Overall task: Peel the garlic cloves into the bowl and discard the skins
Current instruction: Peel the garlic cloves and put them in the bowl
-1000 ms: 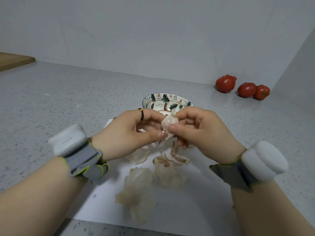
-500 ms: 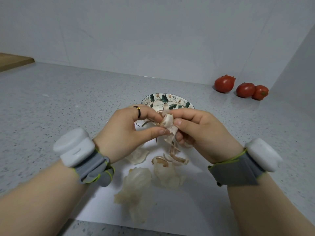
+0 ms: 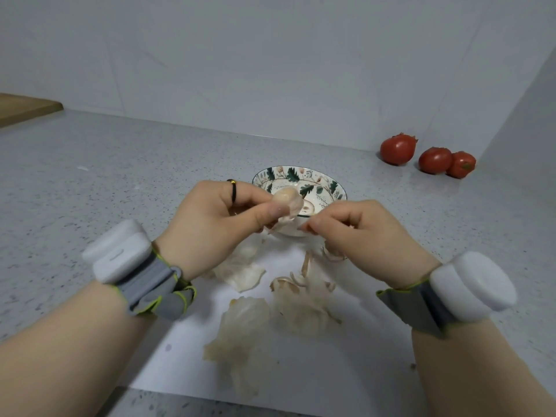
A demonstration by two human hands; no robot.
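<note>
My left hand (image 3: pixel 222 219) pinches a pale garlic clove (image 3: pixel 287 201) between thumb and fingers, just in front of the leaf-patterned bowl (image 3: pixel 301 179). Thin skin hangs from the clove's underside. My right hand (image 3: pixel 358 236) is a little to the right and lower, its fingertips pinched on a strip of that skin. Inside the bowl a peeled clove (image 3: pixel 308 206) shows partly behind the held one. Loose garlic skins (image 3: pixel 246 323) lie scattered on the white sheet (image 3: pixel 346 371) below my hands.
Three red tomatoes (image 3: pixel 398 149) sit at the back right against the wall. A wooden board (image 3: pixel 21 108) lies at the far left edge. The grey speckled counter (image 3: pixel 105 176) spreads around the sheet. Both wrists wear white devices on grey straps.
My hands have drawn apart. The left hand kept the clove and lifted it slightly toward the bowl; the right hand moved right and down, pulling skin away.
</note>
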